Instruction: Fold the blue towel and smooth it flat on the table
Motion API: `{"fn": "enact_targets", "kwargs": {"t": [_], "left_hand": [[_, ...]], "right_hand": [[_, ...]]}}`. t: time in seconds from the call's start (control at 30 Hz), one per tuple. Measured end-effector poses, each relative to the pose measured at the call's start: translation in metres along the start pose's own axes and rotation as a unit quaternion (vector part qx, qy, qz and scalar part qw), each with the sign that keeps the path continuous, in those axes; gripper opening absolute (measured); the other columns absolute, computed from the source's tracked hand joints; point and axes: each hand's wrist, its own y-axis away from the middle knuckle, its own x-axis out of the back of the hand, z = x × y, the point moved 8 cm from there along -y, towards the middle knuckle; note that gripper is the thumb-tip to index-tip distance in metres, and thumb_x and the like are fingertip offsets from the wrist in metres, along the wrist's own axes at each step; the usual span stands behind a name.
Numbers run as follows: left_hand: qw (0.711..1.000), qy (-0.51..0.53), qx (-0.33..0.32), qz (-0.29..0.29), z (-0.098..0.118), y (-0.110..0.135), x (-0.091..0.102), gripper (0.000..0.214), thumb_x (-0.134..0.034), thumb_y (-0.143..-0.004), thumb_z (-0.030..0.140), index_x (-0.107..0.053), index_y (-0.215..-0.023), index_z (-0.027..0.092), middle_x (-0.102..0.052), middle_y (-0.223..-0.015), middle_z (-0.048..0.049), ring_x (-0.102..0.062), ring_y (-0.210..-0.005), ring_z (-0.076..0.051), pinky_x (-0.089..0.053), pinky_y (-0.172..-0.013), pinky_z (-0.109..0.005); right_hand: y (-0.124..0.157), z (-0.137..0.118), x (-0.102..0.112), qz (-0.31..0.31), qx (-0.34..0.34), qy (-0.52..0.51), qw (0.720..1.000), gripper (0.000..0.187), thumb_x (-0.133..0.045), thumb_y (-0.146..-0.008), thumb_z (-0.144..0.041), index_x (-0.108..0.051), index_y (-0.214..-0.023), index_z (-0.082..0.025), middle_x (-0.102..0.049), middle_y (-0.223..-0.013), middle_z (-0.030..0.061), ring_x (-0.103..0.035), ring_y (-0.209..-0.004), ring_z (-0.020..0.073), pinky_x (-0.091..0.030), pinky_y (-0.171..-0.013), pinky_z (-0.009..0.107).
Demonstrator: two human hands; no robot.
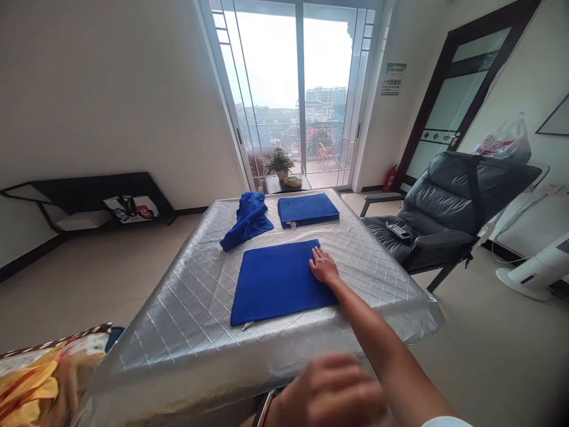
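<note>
A folded blue cloth (pixel 275 284), rectangular with a small white tag at its near edge, lies flat on the silver quilted table cover (pixel 191 308). My right hand (pixel 324 265) rests palm down on the cloth's far right part, fingers stretched out and holding nothing. Close to the camera, low in the view, my left hand (pixel 331 388) is raised in front of the table's near edge. It is smeared by motion, its fingers look bent, and whether it holds anything is hidden. A band circles that wrist.
Farther back on the table are a stack of folded blue cloths (pixel 308 209) and a crumpled blue cloth (pixel 249 219). A dark recliner (pixel 448 201) with a controller (pixel 400 230) stands at right. Patterned bedding (pixel 53 373) lies at lower left. A plant (pixel 280 161) stands behind.
</note>
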Motion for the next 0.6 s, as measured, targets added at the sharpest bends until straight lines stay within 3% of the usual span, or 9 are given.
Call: {"fn": "enact_targets", "kwargs": {"t": [0.07,0.17,0.23,0.3,0.37,0.43,0.5,0.6], "left_hand": [[1.0,0.004,0.011,0.01,-0.042,-0.027,-0.024,0.019,-0.052,-0.1,0.03,-0.068,-0.108,0.025,-0.07,-0.111,-0.0077,-0.067,-0.099,-0.021,-0.057,-0.089,-0.04],[0.992,-0.039,0.114,0.035,-0.131,-0.045,-0.059,0.028,-0.04,-0.102,0.023,-0.067,-0.11,0.019,-0.071,-0.114,-0.0101,-0.065,-0.11,-0.022,-0.052,-0.1,-0.041],[0.973,-0.117,0.2,-0.001,-0.187,-0.036,-0.084,0.036,-0.038,-0.103,0.027,-0.062,-0.128,0.017,-0.064,-0.135,-0.0129,-0.056,-0.129,-0.025,-0.044,-0.11,-0.044],[0.944,-0.184,0.267,-0.069,-0.229,-0.015,-0.106,0.049,-0.034,-0.104,0.038,-0.051,-0.144,0.014,-0.051,-0.151,-0.0146,-0.042,-0.143,-0.028,-0.034,-0.118,-0.047],[0.919,-0.217,0.302,-0.129,-0.252,0.008,-0.118,0.06,-0.026,-0.105,0.048,-0.043,-0.151,0.014,-0.041,-0.159,-0.0131,-0.031,-0.149,-0.028,-0.026,-0.122,-0.048],[0.906,-0.229,0.316,-0.166,-0.261,0.028,-0.118,0.066,-0.019,-0.104,0.054,-0.037,-0.155,0.017,-0.034,-0.162,-0.0098,-0.025,-0.152,-0.026,-0.021,-0.124,-0.048],[0.896,-0.239,0.328,-0.181,-0.265,0.047,-0.106,0.068,-0.015,-0.103,0.057,-0.032,-0.158,0.02,-0.03,-0.164,-0.0062,-0.021,-0.153,-0.025,-0.017,-0.125,-0.048],[0.868,-0.269,0.373,-0.186,-0.274,0.082,-0.073,0.068,-0.014,-0.103,0.058,-0.027,-0.159,0.021,-0.026,-0.165,-0.0049,-0.018,-0.154,-0.026,-0.015,-0.125,-0.05]], "right_hand": [[0.0,0.001,-0.001,-0.007,0.0,0.009,1.0,0.062,-0.029,-0.104,-0.039,-0.029,-0.158,-0.01,-0.024,-0.166,0.0072,-0.02,-0.153,0.0192,-0.011,-0.124,0.036],[-0.001,0.001,-0.004,-0.02,0.012,0.025,0.999,0.06,-0.027,-0.105,-0.036,-0.026,-0.159,-0.011,-0.02,-0.167,0.0063,-0.015,-0.154,0.0182,-0.01,-0.124,0.034],[-0.002,0.001,-0.005,-0.023,0.021,0.033,0.999,0.059,-0.028,-0.104,-0.034,-0.026,-0.159,-0.012,-0.02,-0.167,0.0061,-0.016,-0.154,0.018,-0.012,-0.123,0.034],[-0.004,0.002,-0.006,-0.022,0.015,0.036,0.999,0.06,-0.029,-0.103,-0.036,-0.027,-0.159,-0.011,-0.022,-0.166,0.0076,-0.017,-0.154,0.0192,-0.013,-0.123,0.035],[-0.005,0.003,-0.006,-0.015,0.005,0.033,0.999,0.062,-0.028,-0.103,-0.039,-0.028,-0.158,-0.01,-0.022,-0.166,0.0092,-0.018,-0.154,0.0204,-0.012,-0.123,0.037],[-0.005,0.002,-0.006,-0.009,0.002,0.028,1.0,0.063,-0.027,-0.103,-0.04,-0.028,-0.158,-0.01,-0.022,-0.166,0.009,-0.018,-0.154,0.0203,-0.011,-0.124,0.037],[-0.005,0.001,-0.006,-0.006,0.002,0.028,1.0,0.064,-0.026,-0.103,-0.04,-0.028,-0.158,-0.01,-0.022,-0.166,0.0082,-0.017,-0.154,0.0199,-0.011,-0.124,0.037],[-0.003,0.0,-0.006,-0.008,0.003,0.035,0.999,0.064,-0.025,-0.102,-0.04,-0.028,-0.158,-0.009,-0.023,-0.166,0.0079,-0.018,-0.153,0.02,-0.011,-0.124,0.038]]}}
